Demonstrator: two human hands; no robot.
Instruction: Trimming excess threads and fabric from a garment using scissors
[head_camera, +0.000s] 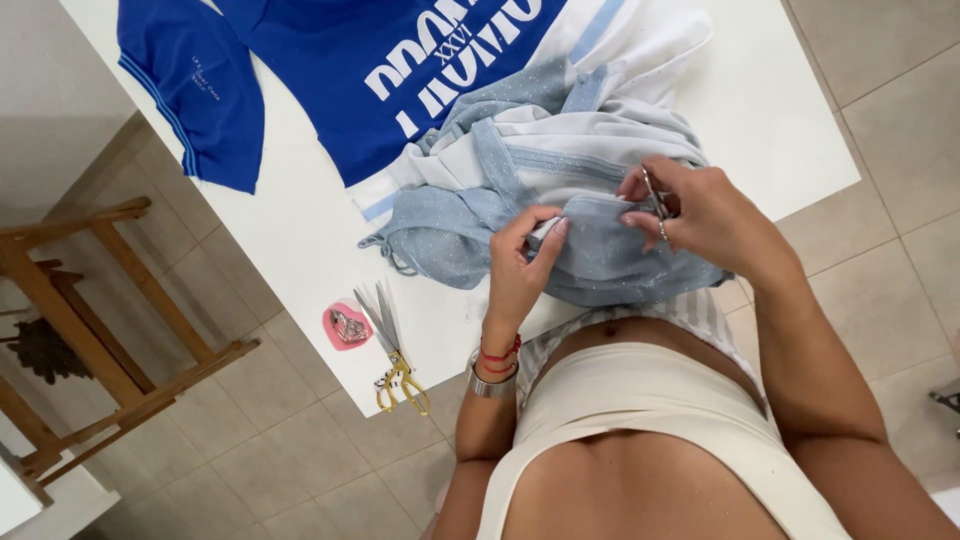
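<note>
Nearby, gold-handled scissors (392, 352), pink pincushion (346, 327), blue shirt (330, 70), wooden rack (100, 300)

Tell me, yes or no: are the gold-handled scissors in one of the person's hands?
No: the gold-handled scissors lie on the white table beside a pink pincushion, apart from both hands.
</note>
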